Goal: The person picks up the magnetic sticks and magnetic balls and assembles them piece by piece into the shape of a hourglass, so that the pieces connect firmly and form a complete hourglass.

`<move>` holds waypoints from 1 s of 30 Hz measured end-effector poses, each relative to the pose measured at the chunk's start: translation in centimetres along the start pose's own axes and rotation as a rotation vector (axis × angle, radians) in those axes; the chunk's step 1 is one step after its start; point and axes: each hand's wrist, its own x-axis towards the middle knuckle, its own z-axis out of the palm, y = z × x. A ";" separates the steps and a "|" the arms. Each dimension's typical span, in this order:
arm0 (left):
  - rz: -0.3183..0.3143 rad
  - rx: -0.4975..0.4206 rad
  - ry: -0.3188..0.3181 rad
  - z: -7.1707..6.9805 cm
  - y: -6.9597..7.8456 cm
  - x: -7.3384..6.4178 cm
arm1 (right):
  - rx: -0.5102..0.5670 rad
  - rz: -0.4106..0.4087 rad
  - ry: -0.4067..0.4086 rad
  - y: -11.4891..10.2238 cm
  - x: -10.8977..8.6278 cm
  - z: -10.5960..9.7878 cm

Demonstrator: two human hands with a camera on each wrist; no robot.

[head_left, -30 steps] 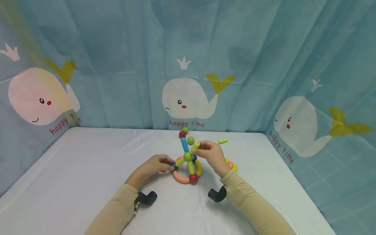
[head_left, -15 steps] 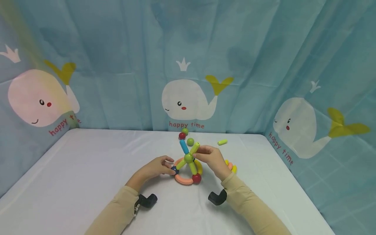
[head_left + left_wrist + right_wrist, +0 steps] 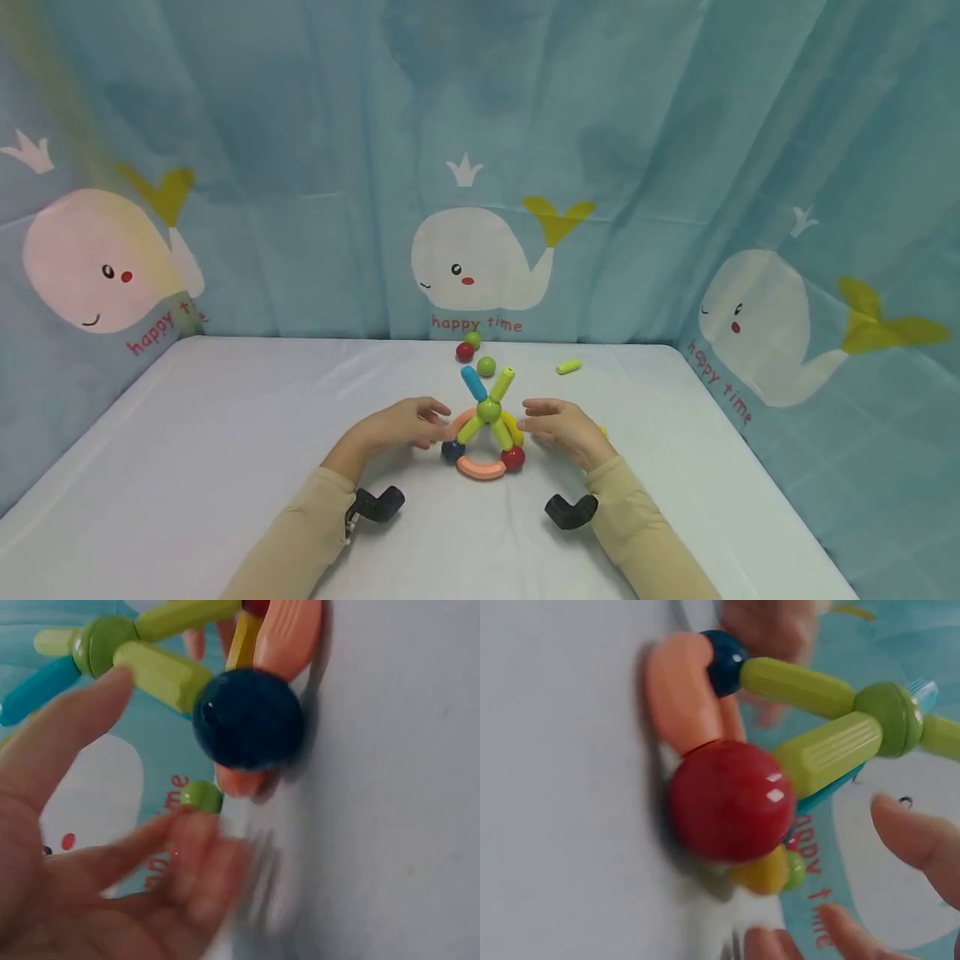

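A built toy of magnetic sticks and balls stands on the white table. Its base ring has curved orange pieces (image 3: 481, 470) and a yellow one (image 3: 513, 427), with a dark blue ball (image 3: 249, 718) and a red ball (image 3: 732, 801) on it. Light green sticks lean up to a green ball (image 3: 489, 410); a blue stick (image 3: 473, 382) and another light green stick (image 3: 502, 384) spread upward from that. My left hand (image 3: 405, 423) is beside the dark blue ball, fingers loosely spread. Across the toy, my right hand (image 3: 566, 427) holds nothing, its fingers near the yellow piece.
Behind the toy lie a loose red ball (image 3: 464, 352) and two green balls (image 3: 486, 367). A loose light green stick (image 3: 568, 367) is at the back right. My right hand mostly hides a yellow piece (image 3: 603, 431). A blue curtain (image 3: 300, 167) hangs behind the table.
My right hand has let go of the upper light green stick and drawn back to the right. My left hand has come off the dark blue ball. The toy has turned slightly and shifted nearer.
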 end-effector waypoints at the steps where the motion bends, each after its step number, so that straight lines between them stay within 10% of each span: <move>1: 0.018 -0.026 0.044 -0.3 0.1 0.4 | 0.008 0.013 -0.026 0.2 0.0 -0.1; 7: 0.157 -0.092 0.224 -0.9 2.1 4.3 | -0.047 0.016 -0.142 1.1 -0.3 0.1; 17: 0.212 0.016 0.119 -0.2 4.4 10.0 | -0.201 -0.010 -0.130 1.6 -0.5 0.3; 30: 0.182 0.175 0.035 0.3 5.2 11.8 | -0.198 -0.029 -0.120 2.0 -0.1 0.2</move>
